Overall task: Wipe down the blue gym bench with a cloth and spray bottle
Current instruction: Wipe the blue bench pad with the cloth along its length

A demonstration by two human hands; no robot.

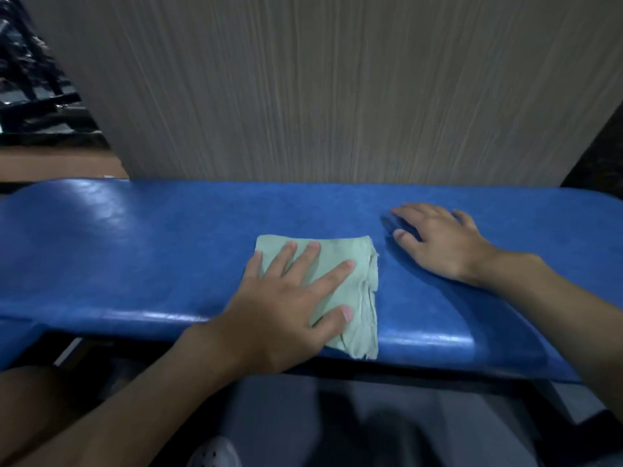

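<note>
The blue gym bench (135,251) runs across the view from left to right, its padded top shiny in places. A folded pale green cloth (357,264) lies flat on the bench near its front edge. My left hand (286,308) presses on the cloth with fingers spread and straight. To the right of the cloth, my right hand (441,241) rests palm down on the bare bench top, fingers relaxed and holding nothing. No spray bottle is in view.
A grey wood-grain panel (337,89) stands upright right behind the bench. Dark metal gym equipment (30,82) sits at the far left. Below the bench are its dark frame, the grey floor and a white perforated shoe (215,453).
</note>
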